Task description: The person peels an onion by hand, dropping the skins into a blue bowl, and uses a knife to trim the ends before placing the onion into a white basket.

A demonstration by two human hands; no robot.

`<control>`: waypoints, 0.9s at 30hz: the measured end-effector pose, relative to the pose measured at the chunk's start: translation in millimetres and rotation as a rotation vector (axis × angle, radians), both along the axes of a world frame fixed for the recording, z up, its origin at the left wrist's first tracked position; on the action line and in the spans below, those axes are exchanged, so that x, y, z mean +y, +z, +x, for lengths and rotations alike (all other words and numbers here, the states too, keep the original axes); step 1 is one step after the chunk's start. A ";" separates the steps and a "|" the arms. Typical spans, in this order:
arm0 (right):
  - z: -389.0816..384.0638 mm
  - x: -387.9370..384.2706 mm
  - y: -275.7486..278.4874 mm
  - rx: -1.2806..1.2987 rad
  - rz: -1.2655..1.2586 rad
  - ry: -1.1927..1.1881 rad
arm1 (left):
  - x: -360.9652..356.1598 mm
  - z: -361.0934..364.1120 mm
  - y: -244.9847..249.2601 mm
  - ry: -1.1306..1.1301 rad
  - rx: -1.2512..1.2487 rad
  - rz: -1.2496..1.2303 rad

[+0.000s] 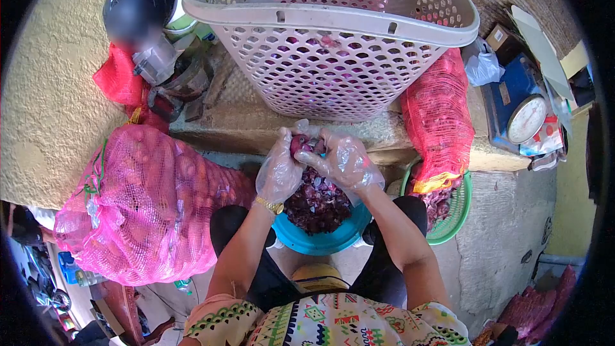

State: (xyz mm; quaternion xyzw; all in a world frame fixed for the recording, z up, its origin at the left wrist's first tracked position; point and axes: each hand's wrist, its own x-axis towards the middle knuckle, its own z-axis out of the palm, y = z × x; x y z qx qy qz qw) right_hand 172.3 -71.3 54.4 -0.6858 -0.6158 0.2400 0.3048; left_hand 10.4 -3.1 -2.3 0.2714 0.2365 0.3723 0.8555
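My left hand [280, 165], in a clear plastic glove and with a gold watch at the wrist, is closed around a red onion [298, 145]. Wearing the same kind of glove, my right hand [346, 161] meets it from the other side, with thumb and fingers closed on the onion and its loose skin. The fingertips are partly hidden by the crinkled plastic. Below both hands, a blue basin [320, 243] between my knees holds a heap of dark purple onion skins [317, 208].
A tall perforated crate [333, 32] with onions stands on the ledge ahead. To the left lies a full pink mesh sack [147, 198]. On the right, a red mesh sack [439, 109] leans over a green basket [461, 208], near a blue scale [512, 99].
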 end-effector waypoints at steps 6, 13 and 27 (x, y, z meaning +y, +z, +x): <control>-2.2 -1.3 7.9 0.039 0.031 -0.004 | -1.0 -1.2 2.8 0.006 0.014 -0.001; -0.1 0.7 -7.5 -0.069 0.014 -0.008 | 0.1 0.1 -2.4 0.028 -0.042 -0.012; -3.4 2.3 -8.7 -0.061 -0.017 -0.032 | -0.5 0.2 1.5 0.036 -0.008 0.031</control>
